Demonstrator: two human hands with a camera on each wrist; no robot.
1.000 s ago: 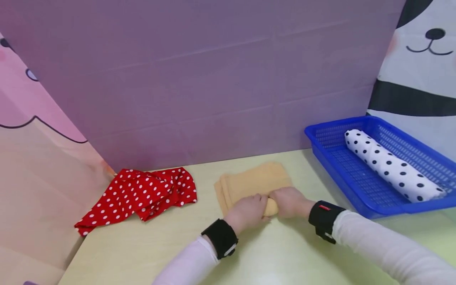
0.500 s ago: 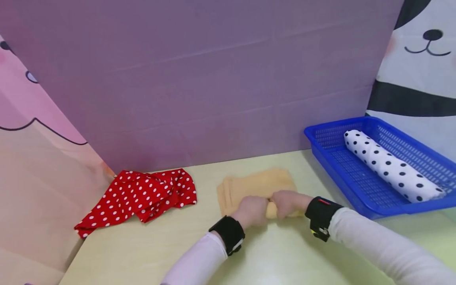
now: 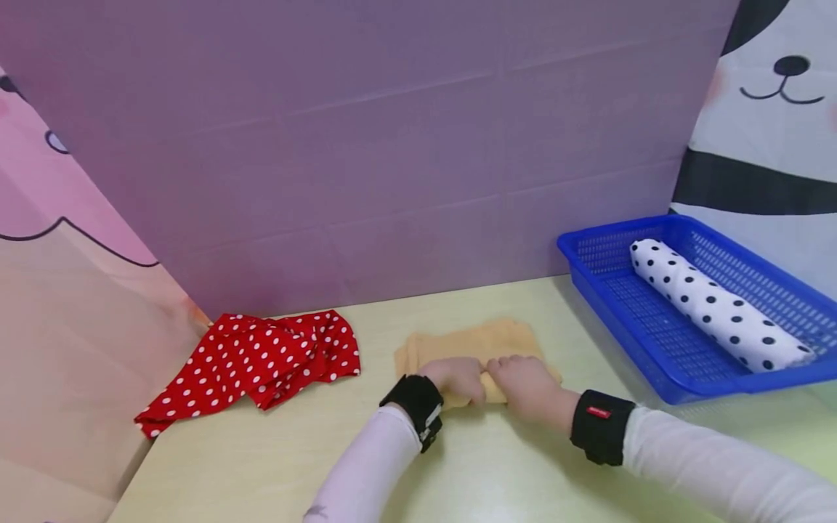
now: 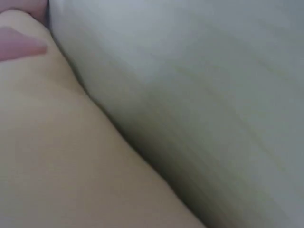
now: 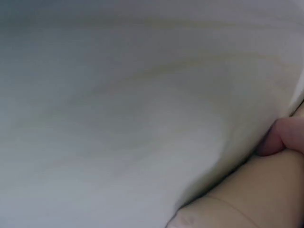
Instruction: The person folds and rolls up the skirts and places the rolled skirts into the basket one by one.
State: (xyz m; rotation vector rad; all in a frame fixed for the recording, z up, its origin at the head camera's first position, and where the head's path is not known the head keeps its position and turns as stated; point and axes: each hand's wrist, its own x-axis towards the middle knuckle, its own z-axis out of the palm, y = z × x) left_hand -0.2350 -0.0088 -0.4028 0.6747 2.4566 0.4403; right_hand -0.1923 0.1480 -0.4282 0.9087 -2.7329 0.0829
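A pale orange cloth (image 3: pixel 480 341) lies on the table, its far part flat with layered folds at the left side and its near edge rolled up. My left hand (image 3: pixel 458 378) grips the left part of the roll, fingers bent over it. Close beside it, my right hand (image 3: pixel 526 386) holds the roll with curled fingers, knuckles up. In the left wrist view, the cloth (image 4: pixel 71 156) fills the lower left under a fingertip (image 4: pixel 21 45). The right wrist view has a finger (image 5: pixel 282 137) pressing against the cloth roll (image 5: pixel 256 190).
A crumpled red cloth with white dots (image 3: pixel 261 356) lies at the table's back left. To the right stands a blue plastic basket (image 3: pixel 621 330) holding a rolled white cloth with black dots (image 3: pixel 716 301). A purple curtain (image 3: pixel 392 160) hangs behind the table (image 3: pixel 261 465).
The orange cloth's flat part has become a little shorter as its near edge is rolled. My right hand has turned, its fingers now over the top of the roll.
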